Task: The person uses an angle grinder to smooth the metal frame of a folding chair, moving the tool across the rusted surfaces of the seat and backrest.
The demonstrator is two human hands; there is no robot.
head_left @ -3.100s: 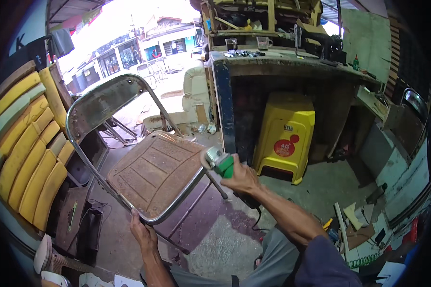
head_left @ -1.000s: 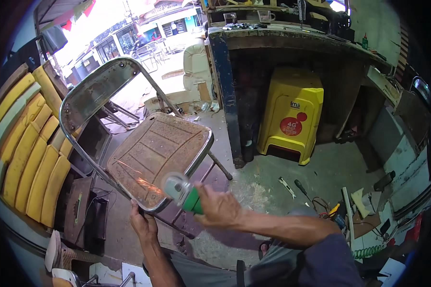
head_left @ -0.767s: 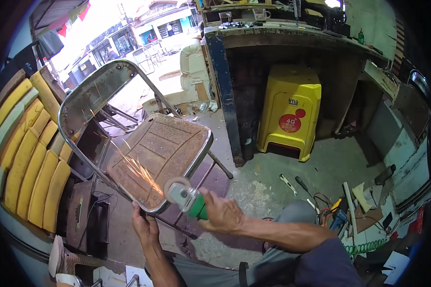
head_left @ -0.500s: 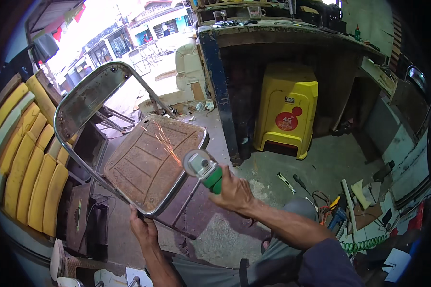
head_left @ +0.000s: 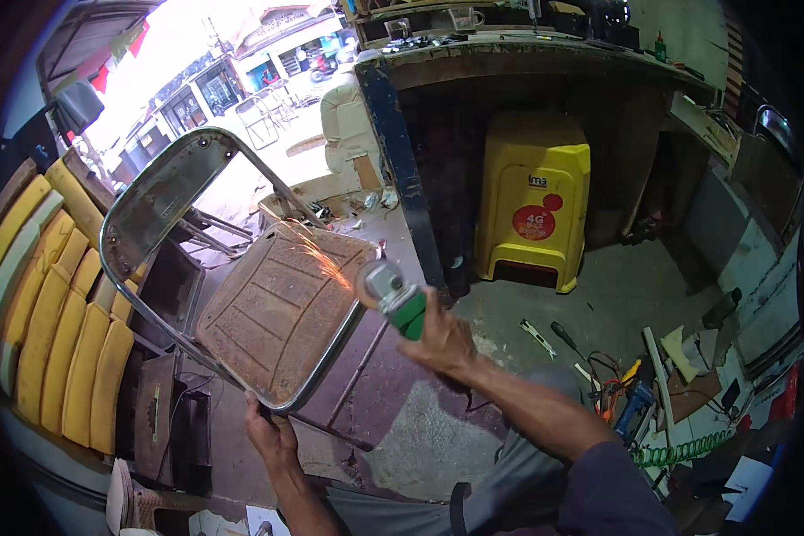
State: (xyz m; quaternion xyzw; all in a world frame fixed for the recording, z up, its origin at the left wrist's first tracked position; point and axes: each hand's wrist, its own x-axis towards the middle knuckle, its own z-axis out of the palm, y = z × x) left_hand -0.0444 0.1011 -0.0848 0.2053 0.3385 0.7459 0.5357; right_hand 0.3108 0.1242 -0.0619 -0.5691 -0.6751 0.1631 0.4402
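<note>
A rusty steel folding chair (head_left: 272, 317) with a bare metal seat and shiny tube frame stands tilted in front of me. My left hand (head_left: 272, 433) grips its frame under the seat's near corner. My right hand (head_left: 442, 344) is closed round a green angle grinder (head_left: 406, 308) with a silver head. The disc (head_left: 366, 281) meets the seat's right rim toward the far corner, and orange sparks fly up and left across the seat from there.
Yellow foam cushions (head_left: 54, 322) are stacked at left. A worn workbench (head_left: 509, 54) has a yellow plastic stool (head_left: 531, 214) beneath it. Tools, including a blue drill (head_left: 634, 406), and offcuts lie at right, near a green coiled hose (head_left: 679, 451). The bright street shows beyond the opening.
Over the last second the grinder and my right hand have moved up and right along the seat rim toward its far corner, and the sparks have moved with them. My left hand stays gripping the frame.
</note>
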